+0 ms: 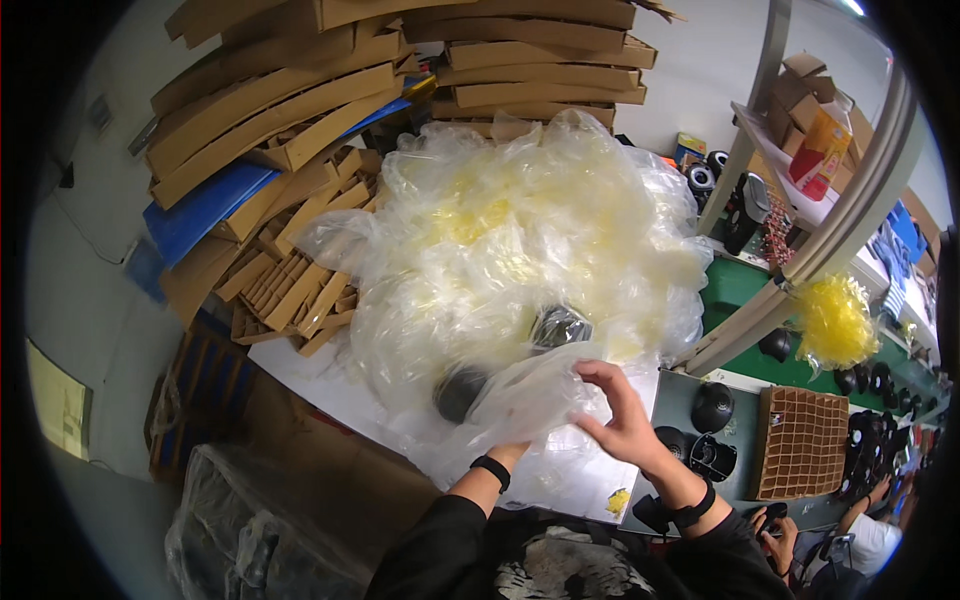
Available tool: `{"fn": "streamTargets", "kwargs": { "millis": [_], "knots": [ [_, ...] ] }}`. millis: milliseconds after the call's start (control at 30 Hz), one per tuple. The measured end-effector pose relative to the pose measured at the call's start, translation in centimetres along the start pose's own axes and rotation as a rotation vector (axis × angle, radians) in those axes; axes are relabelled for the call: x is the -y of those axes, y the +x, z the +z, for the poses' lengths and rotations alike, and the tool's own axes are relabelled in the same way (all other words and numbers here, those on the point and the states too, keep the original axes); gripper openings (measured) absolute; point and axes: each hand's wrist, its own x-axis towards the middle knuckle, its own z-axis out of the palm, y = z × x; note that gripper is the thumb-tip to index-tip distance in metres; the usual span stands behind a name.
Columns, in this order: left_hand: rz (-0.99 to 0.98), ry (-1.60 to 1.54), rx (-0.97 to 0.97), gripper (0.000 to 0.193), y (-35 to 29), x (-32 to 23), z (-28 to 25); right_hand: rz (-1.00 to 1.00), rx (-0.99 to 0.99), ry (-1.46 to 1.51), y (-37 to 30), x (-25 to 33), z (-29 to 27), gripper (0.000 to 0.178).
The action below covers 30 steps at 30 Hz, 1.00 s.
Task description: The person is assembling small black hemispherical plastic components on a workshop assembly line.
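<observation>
A clear plastic bag [535,395] is stretched between my hands over the near side of the white table [320,380]. My right hand [622,415] grips its right edge, with the thumb and index finger curled at the film. My left hand [512,452] reaches into or under the same bag from below; the film hides its fingers. A dark round thing [460,391], blurred, lies beside the bag's left end. Beyond the bag, a black piece in clear wrapping [560,328] rests against a big heap of clear and yellowish plastic bags [520,220].
Stacked cardboard trays [300,90] and dividers [295,285] stand at the back left. Right of the table, a bench holds black domed parts [712,407] and a brown divider tray [802,443]. A metal post [850,220] rises there. Another person's hand [778,540] works at lower right.
</observation>
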Motion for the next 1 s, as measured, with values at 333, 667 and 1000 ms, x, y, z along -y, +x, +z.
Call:
{"fn": "streamTargets", "kwargs": {
  "millis": [333,667,1000],
  "knots": [
    [0.195,-0.351,-0.154,0.038,1.1,0.4,2.4,0.258,-0.119,-0.545,-9.9,-13.8,6.6,0.109],
    [-0.196,-0.533,0.165,0.036,-2.5,-1.7,-6.9,0.510,0.275,-0.592,-7.4,-22.0,6.0,0.036],
    [-0.347,-1.489,0.276,0.026,-5.1,-4.8,-18.0,0.570,0.346,-0.413,-9.8,-18.8,-0.5,0.079]
  ]
}}
